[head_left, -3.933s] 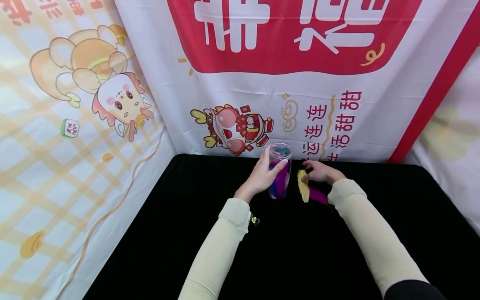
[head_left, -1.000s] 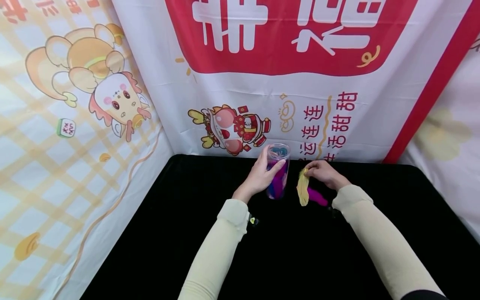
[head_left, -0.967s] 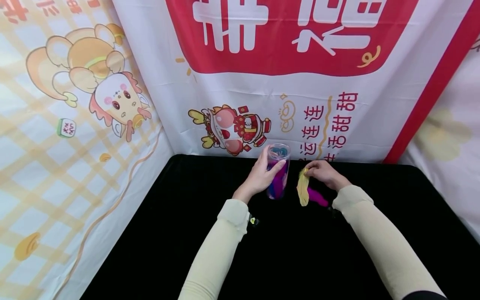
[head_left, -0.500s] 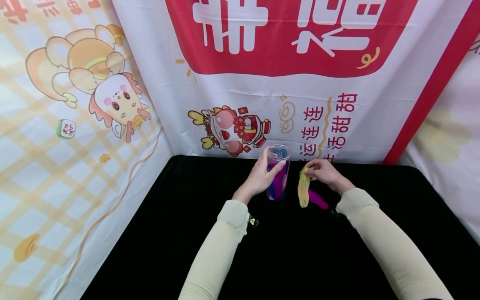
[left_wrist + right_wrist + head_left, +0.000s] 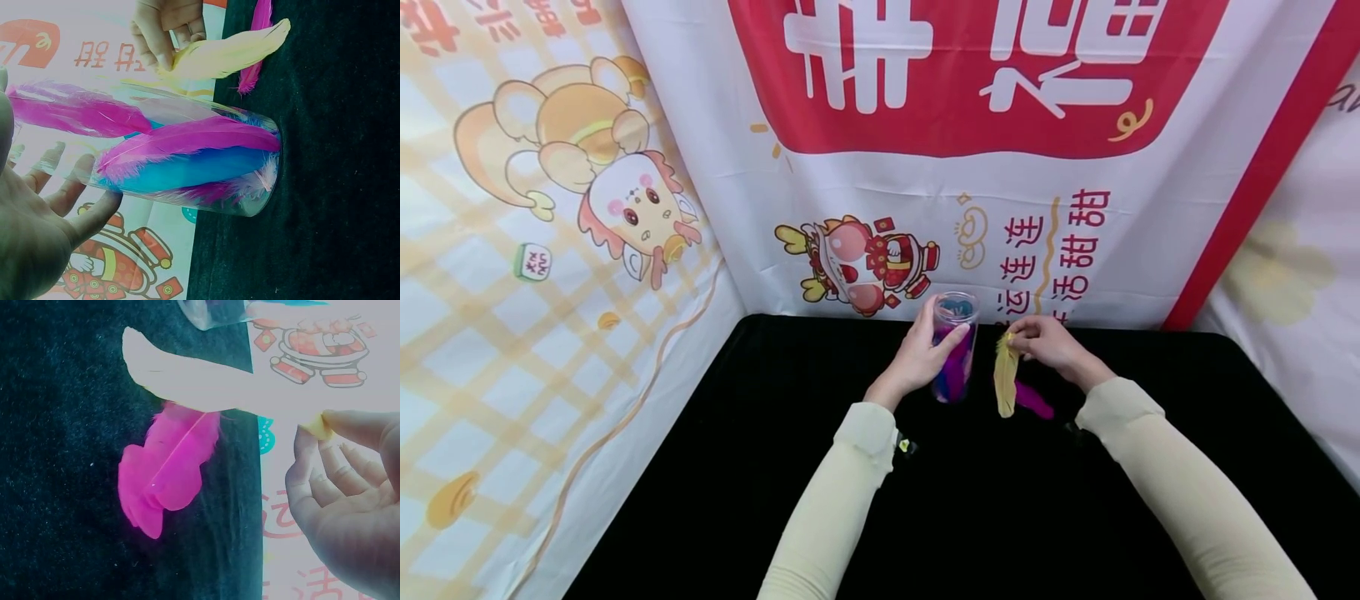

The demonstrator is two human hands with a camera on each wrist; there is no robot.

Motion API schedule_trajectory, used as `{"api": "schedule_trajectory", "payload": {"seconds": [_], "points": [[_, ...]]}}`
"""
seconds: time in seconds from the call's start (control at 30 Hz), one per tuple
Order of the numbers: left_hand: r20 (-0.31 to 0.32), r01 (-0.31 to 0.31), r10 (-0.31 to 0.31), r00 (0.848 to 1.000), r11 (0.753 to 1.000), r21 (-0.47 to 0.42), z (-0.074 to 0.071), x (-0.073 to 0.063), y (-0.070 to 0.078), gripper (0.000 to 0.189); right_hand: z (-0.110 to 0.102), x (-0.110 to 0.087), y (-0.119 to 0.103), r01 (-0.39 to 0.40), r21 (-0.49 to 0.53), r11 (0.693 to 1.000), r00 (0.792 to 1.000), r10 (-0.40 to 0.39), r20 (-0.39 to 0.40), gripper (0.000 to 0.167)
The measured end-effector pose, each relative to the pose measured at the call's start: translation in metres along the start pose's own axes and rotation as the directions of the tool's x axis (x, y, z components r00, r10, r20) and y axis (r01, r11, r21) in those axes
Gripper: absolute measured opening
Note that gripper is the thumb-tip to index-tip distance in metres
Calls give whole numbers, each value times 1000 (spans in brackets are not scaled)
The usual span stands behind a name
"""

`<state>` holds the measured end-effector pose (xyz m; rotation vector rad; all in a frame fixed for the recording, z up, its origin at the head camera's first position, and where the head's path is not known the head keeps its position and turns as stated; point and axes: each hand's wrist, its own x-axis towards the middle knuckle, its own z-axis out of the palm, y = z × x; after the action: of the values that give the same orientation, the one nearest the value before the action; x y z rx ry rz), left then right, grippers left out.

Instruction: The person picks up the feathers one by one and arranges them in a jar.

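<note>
My left hand (image 5: 919,354) grips a clear cylinder (image 5: 956,310) near the table's back edge, thumb across its front. Inside show a blue feather (image 5: 194,170), magenta feathers (image 5: 194,139) and a pale feather tip near the base. To the right, my right hand (image 5: 1048,343) pinches a yellow feather (image 5: 1006,383) by its fluffy end between thumb and finger, and its broad end hangs down. Below it, magenta feathers (image 5: 169,462) lie on the black cloth, partly covered by the yellow one in the right wrist view.
A black cloth (image 5: 925,517) covers the table. Behind it hangs a white and red printed curtain (image 5: 865,175), close to the cylinder. Another printed curtain (image 5: 550,333) runs along the left side. A small dark device (image 5: 907,446) is at the left wrist.
My right hand, resting low over the yellow feather at first, has picked it up by its end and now lets it hang. The left hand stays on the cylinder.
</note>
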<state>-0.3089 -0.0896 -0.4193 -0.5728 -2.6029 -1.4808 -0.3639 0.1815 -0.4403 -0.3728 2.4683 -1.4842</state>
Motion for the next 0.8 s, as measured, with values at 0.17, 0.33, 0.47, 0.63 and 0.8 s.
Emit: {"api": "schedule_trajectory", "payload": {"seconds": [0.17, 0.33, 0.47, 0.63, 0.8], "points": [[-3, 11, -11, 1000, 1000, 7, 0, -1, 1, 81, -2, -4, -4, 26, -10, 1000, 1000, -26, -17, 26], [-6, 6, -6, 1000, 1000, 14, 1, 0, 1, 81, -6, -8, -8, 33, -7, 999, 999, -33, -25, 28], [-4, 8, -8, 1000, 1000, 15, 1, 0, 0, 81, -9, -10, -14, 34, -4, 999, 999, -34, -24, 28], [-1, 10, -10, 1000, 1000, 11, 1, 0, 0, 81, -14, -14, -22, 40, 13, 999, 999, -39, -25, 29], [-6, 3, -3, 1000, 1000, 12, 1, 1, 0, 80, -17, -15, -27, 58, 7, 998, 998, -58, -32, 28]]}}
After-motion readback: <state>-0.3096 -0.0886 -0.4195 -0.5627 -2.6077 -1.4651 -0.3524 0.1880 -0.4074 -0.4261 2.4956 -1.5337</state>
